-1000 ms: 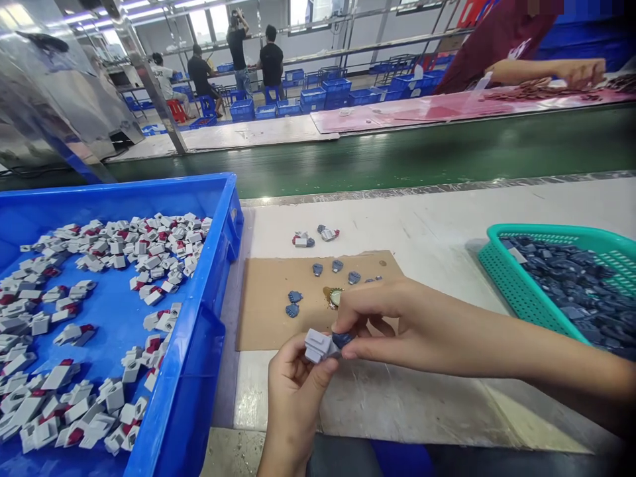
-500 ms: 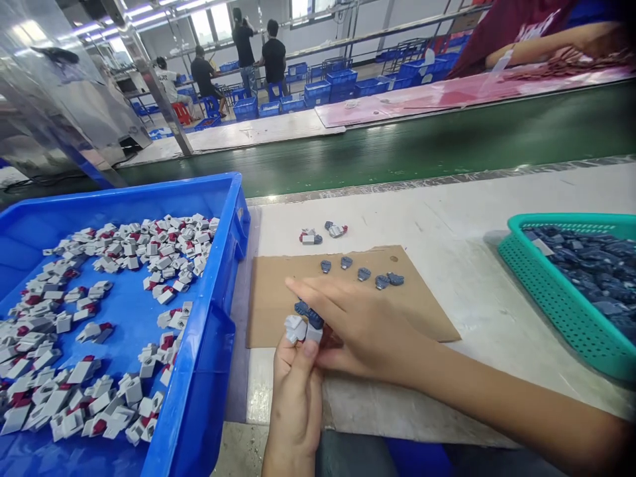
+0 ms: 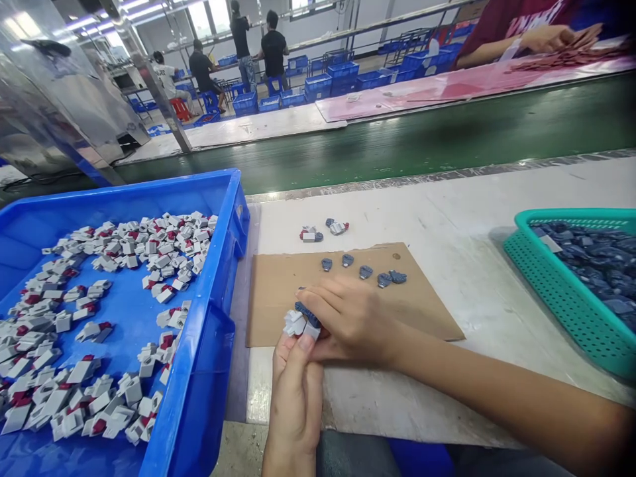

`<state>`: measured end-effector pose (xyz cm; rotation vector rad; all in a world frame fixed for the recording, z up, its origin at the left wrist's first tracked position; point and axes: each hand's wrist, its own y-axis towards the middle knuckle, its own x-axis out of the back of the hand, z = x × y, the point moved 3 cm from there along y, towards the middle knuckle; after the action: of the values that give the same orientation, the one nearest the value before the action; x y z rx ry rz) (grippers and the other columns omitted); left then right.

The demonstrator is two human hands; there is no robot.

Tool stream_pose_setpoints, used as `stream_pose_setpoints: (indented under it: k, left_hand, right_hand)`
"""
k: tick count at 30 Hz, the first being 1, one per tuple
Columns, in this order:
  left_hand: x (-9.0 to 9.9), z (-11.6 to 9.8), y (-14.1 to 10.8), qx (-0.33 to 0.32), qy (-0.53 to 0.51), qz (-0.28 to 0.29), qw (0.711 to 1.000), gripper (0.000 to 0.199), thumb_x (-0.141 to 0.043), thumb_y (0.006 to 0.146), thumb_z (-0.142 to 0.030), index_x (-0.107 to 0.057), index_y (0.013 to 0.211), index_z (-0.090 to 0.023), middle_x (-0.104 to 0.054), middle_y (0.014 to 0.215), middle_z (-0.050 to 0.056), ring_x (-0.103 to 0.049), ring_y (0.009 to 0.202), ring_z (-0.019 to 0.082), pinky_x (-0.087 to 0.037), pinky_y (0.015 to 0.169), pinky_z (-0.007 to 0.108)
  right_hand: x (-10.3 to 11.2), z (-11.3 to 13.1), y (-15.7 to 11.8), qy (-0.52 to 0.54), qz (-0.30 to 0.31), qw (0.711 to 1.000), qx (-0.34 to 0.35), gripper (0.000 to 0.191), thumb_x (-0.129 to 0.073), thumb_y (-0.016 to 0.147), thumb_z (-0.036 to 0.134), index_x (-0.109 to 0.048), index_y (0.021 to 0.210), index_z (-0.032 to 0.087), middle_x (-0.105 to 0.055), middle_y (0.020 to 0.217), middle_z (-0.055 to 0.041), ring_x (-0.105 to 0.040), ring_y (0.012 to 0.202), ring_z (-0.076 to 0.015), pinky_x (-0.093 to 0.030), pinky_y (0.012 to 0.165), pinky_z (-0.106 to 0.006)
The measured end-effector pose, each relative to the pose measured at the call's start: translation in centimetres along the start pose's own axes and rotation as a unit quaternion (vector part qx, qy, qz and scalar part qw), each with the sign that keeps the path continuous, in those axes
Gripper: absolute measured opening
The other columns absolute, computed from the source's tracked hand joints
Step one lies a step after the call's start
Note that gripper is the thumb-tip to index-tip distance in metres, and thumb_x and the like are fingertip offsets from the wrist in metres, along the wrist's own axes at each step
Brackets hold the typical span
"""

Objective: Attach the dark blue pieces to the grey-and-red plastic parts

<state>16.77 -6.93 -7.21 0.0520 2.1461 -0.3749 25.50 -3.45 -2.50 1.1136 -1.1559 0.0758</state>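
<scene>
My left hand grips a white plastic part between thumb and fingers, just over the front edge of the cardboard sheet. A dark blue piece sits against the white part. My right hand is closed on this dark blue piece from the right, its fingers partly covering it. Several loose dark blue pieces lie on the cardboard behind my hands. Beyond them, two joined white, red and blue parts rest on the white tabletop.
A blue bin of white and red parts stands at the left. At the right is a green basket of dark blue pieces. A green conveyor belt runs behind the table; a person handles brown pieces across it.
The fingers of my right hand have curled in closer over the dark blue piece. Across the belt, the person's hands have come together above the brown pieces.
</scene>
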Motion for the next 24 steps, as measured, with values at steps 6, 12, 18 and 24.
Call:
stream_pose_setpoints:
  k: [6,12,18,24]
  left_hand:
    - [-0.03,-0.21,0.36,-0.016,-0.023,-0.027,0.999,0.014,-0.056,0.077,-0.017,-0.067,0.084,-0.018,-0.065,0.085,0.002,-0.058,0.089,0.012,-0.043,0.085,0.022]
    - [0.09,-0.31,0.55,-0.039,-0.02,-0.026,0.999,0.013,-0.057,0.074,-0.019,-0.066,0.082,-0.015,-0.064,0.087,0.003,-0.057,0.086,0.012,-0.044,0.082,0.023]
    - [0.08,-0.31,0.38,-0.035,-0.033,-0.008,0.999,0.015,-0.055,0.076,-0.017,-0.066,0.086,-0.015,-0.064,0.083,0.003,-0.057,0.081,0.009,-0.045,0.076,0.018]
    - [0.21,-0.14,0.13,-0.027,-0.005,-0.009,1.0,0.014,-0.056,0.076,-0.021,-0.066,0.082,-0.015,-0.064,0.082,0.003,-0.056,0.085,0.011,-0.044,0.078,0.02]
  right_hand:
    - [-0.48,-0.1,0.53,-0.069,-0.029,0.997,0.022,0.053,-0.033,0.084,0.058,-0.047,0.059,0.013,-0.04,0.052,-0.0011,-0.033,0.051,-0.0126,-0.021,0.051,-0.028]
    - [-0.57,0.04,0.41,-0.106,-0.068,0.992,0.002,0.054,-0.03,0.083,0.061,-0.037,0.053,0.016,-0.032,0.048,0.001,-0.026,0.048,-0.0124,-0.018,0.051,-0.027]
    - [-0.5,0.35,0.03,-0.114,-0.073,0.991,-0.008,0.045,-0.04,0.081,0.052,-0.038,0.054,0.016,-0.034,0.048,0.0011,-0.028,0.048,-0.0126,-0.018,0.052,-0.026]
    - [-0.06,0.58,-0.07,-0.078,-0.078,0.993,-0.036,0.029,-0.05,0.07,0.038,-0.038,0.056,0.016,-0.038,0.048,0.0018,-0.032,0.049,-0.0123,-0.019,0.052,-0.026]
